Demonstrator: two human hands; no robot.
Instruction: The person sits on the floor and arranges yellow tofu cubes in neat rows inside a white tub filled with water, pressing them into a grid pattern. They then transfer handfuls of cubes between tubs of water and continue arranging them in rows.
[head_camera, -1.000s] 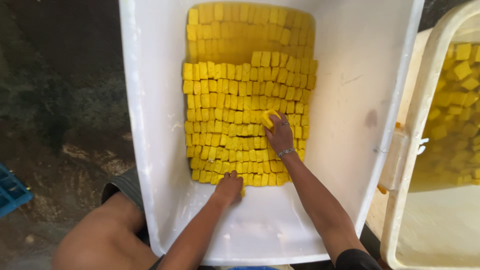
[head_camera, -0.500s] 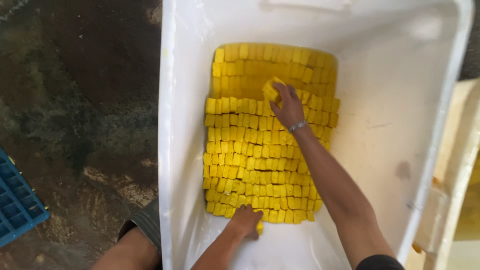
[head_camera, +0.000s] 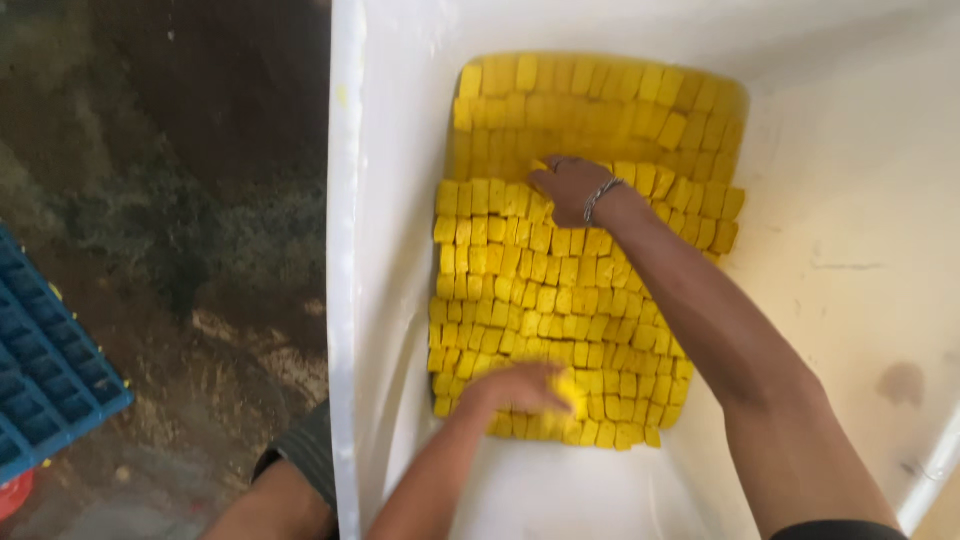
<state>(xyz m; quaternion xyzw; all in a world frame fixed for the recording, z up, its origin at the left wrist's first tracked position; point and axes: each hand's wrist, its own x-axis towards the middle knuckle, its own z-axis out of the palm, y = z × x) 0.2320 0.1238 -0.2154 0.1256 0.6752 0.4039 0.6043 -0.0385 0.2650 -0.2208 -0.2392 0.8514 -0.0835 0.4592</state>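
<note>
- The yellow blocks (head_camera: 560, 290) lie packed in close rows on the floor of a white tub (head_camera: 390, 300), forming one long bed whose long axis runs from the near end of the tub toward the far end.
- The right hand (head_camera: 568, 188) rests palm down on the far part of that bed, a thin bracelet (head_camera: 600, 197) at its wrist. Its fingers curl down among the blocks at the line where the neat near rows meet the looser far rows; whether they are clamped on one block I cannot tell, since the knuckles hide the tips.
- The left hand (head_camera: 520, 388) lies at the near edge of the bed, fingers together and bent over a block in the last rows. It appears to press or grip that block, though the view is blurred there.
- Between the two hands the rows run unbroken. The far rows, beyond the right hand, sit unevenly and some are tilted.
- The right hand is nearer the loose far blocks; the left is nearer the bare white floor at the near end of the tub.
- The bed lies close to the tub's left wall, and a wide bare slope rises on its right, so open room is to the right and at the near end.
- Outside the tub, on the left, lies dark dirt ground (head_camera: 160, 250) and the corner of a blue crate (head_camera: 45, 380).
</note>
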